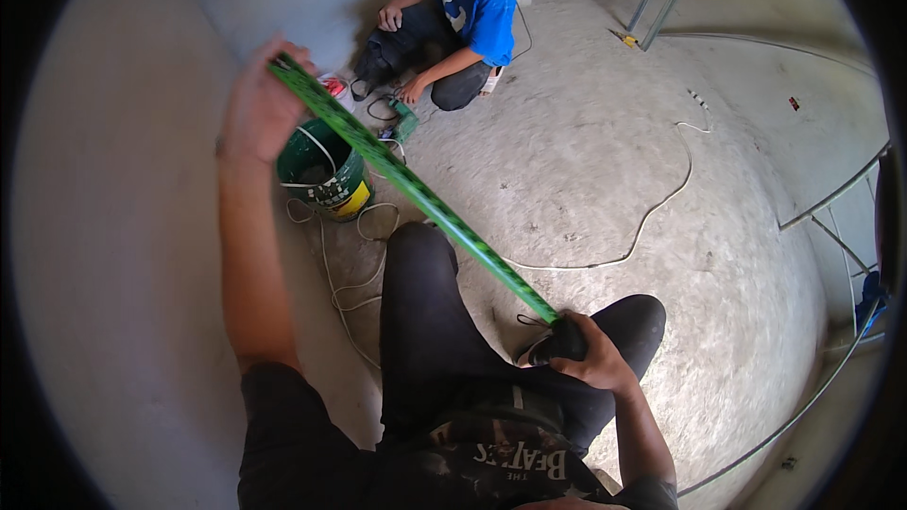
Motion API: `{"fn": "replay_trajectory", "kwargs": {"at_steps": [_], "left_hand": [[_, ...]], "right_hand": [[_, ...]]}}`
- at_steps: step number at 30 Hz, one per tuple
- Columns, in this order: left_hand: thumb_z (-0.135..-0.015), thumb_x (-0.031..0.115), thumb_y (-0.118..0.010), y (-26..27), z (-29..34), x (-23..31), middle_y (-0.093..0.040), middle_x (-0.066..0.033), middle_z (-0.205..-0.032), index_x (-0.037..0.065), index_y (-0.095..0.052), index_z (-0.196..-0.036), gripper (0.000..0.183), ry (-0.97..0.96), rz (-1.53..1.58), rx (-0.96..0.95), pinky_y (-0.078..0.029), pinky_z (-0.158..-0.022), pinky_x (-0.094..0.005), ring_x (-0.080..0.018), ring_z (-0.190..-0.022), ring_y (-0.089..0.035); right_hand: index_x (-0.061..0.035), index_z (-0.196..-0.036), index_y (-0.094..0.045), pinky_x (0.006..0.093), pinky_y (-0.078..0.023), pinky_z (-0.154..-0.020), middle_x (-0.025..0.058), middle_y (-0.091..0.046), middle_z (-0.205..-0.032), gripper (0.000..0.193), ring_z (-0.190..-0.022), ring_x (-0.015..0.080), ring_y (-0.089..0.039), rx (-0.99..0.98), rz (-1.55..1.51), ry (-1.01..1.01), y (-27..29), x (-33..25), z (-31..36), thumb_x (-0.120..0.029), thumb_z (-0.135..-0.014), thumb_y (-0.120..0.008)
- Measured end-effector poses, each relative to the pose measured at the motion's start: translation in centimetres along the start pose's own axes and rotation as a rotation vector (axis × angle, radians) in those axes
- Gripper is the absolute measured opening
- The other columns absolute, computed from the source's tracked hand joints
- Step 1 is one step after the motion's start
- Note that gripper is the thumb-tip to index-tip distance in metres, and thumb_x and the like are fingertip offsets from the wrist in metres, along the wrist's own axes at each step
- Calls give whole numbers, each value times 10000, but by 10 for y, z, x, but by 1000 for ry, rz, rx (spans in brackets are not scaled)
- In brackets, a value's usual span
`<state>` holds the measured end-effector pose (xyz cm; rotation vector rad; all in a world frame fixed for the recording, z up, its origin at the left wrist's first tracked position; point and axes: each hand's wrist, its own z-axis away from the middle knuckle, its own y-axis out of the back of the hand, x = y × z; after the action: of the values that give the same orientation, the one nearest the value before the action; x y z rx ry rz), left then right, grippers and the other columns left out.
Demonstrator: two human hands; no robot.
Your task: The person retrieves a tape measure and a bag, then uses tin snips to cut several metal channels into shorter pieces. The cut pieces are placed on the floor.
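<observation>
A tape measure stretches diagonally in front of me, its green blade (416,187) drawn out over my bent knees. In my right hand (599,357), near my right knee, is its dark case (565,342), with the fingers closed round it. My left hand (260,109) is raised at the upper left by the wall, at the blade's far end. It is a little blurred, but its fingers appear to pinch the tip of the blade.
A green bucket (307,162) with a white handle stands below my left hand. Beyond it lies a green power drill (401,121), near a person (487,14) in a blue shirt squatting by the wall. A white cord (652,217) snakes over the concrete floor. Metal bars (836,196) stand at right.
</observation>
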<state>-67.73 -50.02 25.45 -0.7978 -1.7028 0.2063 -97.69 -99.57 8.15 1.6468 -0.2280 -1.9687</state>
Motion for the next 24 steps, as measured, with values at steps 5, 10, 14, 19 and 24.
{"fn": "replay_trajectory", "kwargs": {"at_steps": [5, 10, 14, 19, 24], "left_hand": [[-1032, 424, -596, -46, -4, 10, -657, -91, -1084, 45, -595, -1108, 386, -15, -273, 210, -504, -936, -392, -240, -1055, -637], [-1003, 666, -472, -28, 6, -34, -634, -142, -1206, 39, -552, -1203, 663, 52, -76, 254, -466, -965, -420, -282, -1110, -609], [-1013, 674, -429, -27, 35, -86, -647, -120, -1196, 60, -566, -1206, 658, 93, -62, 393, -459, -941, -399, -256, -1087, -614], [-1031, 378, -597, -47, 68, -181, -647, -97, -1141, 76, -560, -1282, 394, 371, -804, 148, -509, -862, -350, -188, -1042, -628], [-917, 342, -735, -50, 130, -274, -677, -149, -1161, 44, -609, -1218, 442, 53, -2007, 24, -503, -911, -446, -338, -1147, -620]], "right_hand": [[6, -1414, -512, 364, -518, -962, 174, -677, -1208, 700, -1107, 256, -674, -11, -91, 44, -7, 12, -2, -242, -831, -810], [18, -1410, -508, 321, -539, -811, 135, -686, -1062, 561, -914, 217, -702, -88, -361, -120, -12, 21, -13, -206, -929, -690], [18, -1424, -485, 311, -533, -720, 118, -663, -1000, 524, -832, 210, -688, -74, -713, -176, -23, 28, -21, -229, -975, -594], [2, -1354, -514, 355, -570, -649, 141, -643, -1053, 486, -733, 229, -651, 121, -1018, -203, -21, 27, -31, -315, -987, -538], [-4, -1265, -583, 366, -591, -676, 135, -679, -1076, 476, -900, 211, -673, 202, -1138, -314, -12, 19, -48, -405, -1028, -485]]}}
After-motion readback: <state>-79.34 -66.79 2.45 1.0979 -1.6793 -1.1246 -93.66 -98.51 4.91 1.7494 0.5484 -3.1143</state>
